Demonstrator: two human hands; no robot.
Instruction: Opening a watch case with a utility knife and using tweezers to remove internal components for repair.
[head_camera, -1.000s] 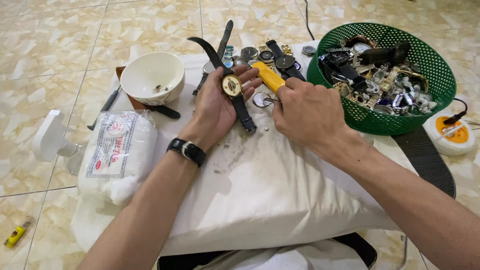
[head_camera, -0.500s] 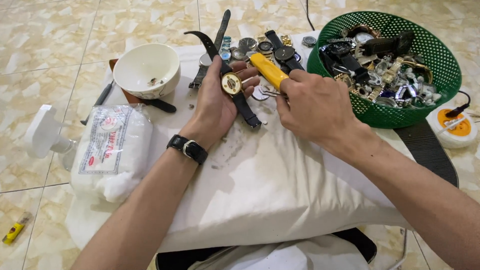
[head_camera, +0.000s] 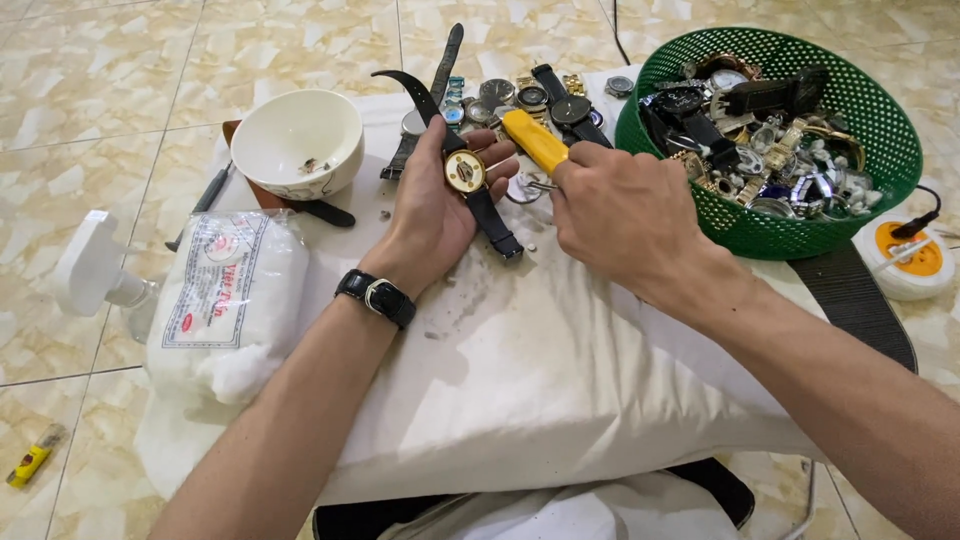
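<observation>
**Gold-cased watch in my palm, yellow tool at its edge**

Cotton first, at nine o'clock: a plastic bag of white wadding (head_camera: 225, 300) lies on the cream cloth (head_camera: 540, 380), and beyond it, toward eleven, stands a white bowl (head_camera: 297, 140) with a few small bits inside.

At the centre my left hand (head_camera: 435, 215), palm up, cradles the gold watch (head_camera: 465, 172), fingers curled loosely under the case while its black strap runs across them from eleven to five. I judge the grip should stay snug, not tight, so the case cannot rock while it is worked on.

Just to its right my right hand (head_camera: 625, 215) is clenched round a yellow-handled tool (head_camera: 535, 140), whose thin metal tip points toward nine, close to the case; whether it touches I cannot tell. Small, steady pressure seems wise: a slip would mark the case or jab my palm.

Loose watches (head_camera: 530, 95) lie at twelve. At two o'clock sits a green basket (head_camera: 880, 110) heaped with watches, with a round white and orange plug socket (head_camera: 910, 260) at three.
</observation>
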